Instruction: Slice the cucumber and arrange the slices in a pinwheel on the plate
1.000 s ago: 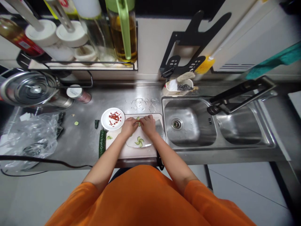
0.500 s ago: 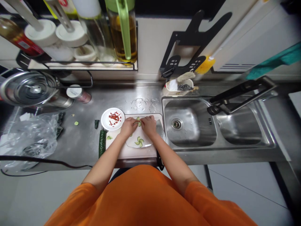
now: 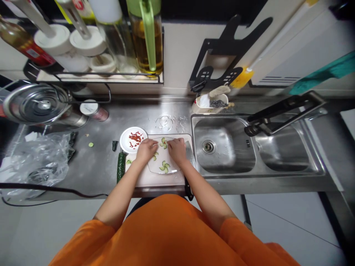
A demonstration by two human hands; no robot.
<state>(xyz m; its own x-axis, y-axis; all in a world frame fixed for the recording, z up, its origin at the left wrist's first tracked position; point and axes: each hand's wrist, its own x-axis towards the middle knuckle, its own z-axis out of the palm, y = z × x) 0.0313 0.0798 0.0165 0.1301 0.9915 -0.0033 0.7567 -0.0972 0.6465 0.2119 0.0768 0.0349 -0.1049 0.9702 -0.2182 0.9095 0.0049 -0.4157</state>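
Observation:
A clear glass plate lies on a white cutting board at the counter's front edge. On it are cucumber slices laid in a small fan, and a second fan of slices at the plate's far rim. My left hand rests over the plate's left side with its fingers curled, beside a few more slices. My right hand lies on the plate's right side, fingers stretched flat towards the far fan. What my left fingers hold is hidden.
A small white plate of red chilli pieces touches the board's far left corner. A dark cucumber lies along the board's left edge. The sink and black tap are on the right; a plastic bag and pot lid are on the left.
My hands, which met over the far fan of slices, have drawn apart and back a little, so that fan now shows between them.

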